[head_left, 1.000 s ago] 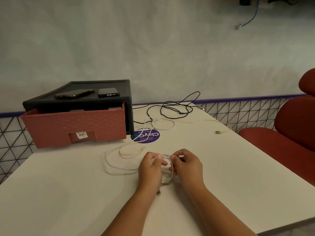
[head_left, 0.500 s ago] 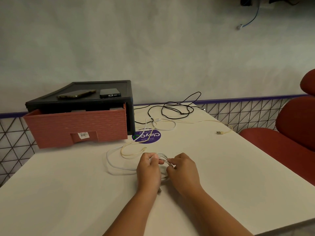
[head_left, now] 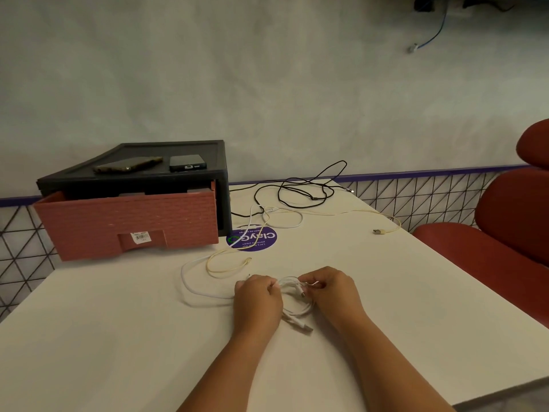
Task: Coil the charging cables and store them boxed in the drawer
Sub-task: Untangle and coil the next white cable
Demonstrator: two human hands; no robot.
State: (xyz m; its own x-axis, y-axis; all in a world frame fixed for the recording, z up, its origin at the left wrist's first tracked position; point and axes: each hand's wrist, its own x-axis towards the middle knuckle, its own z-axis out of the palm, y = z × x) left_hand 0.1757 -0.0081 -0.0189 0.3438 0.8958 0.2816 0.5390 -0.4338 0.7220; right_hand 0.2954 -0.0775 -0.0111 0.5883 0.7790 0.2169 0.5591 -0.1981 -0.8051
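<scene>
Both hands sit low on the white tabletop point(head_left: 401, 307), close together. The left hand point(head_left: 257, 295) is curled into a fist and grips one side of a small coil of white cable point(head_left: 298, 312). The right hand point(head_left: 329, 289) has bent fingers and pinches the other side of the coil with its fingertips. One plug end of the white cable sticks out below the hands and lies on the tabletop. The rest of it runs out to the left in a big loose loop. A yellow cable point(head_left: 225, 267) lies just past the hands, and a black cable point(head_left: 297, 191) lies in a tangle near the wall. The pink drawer point(head_left: 127, 224) stands pulled out at the back left.
</scene>
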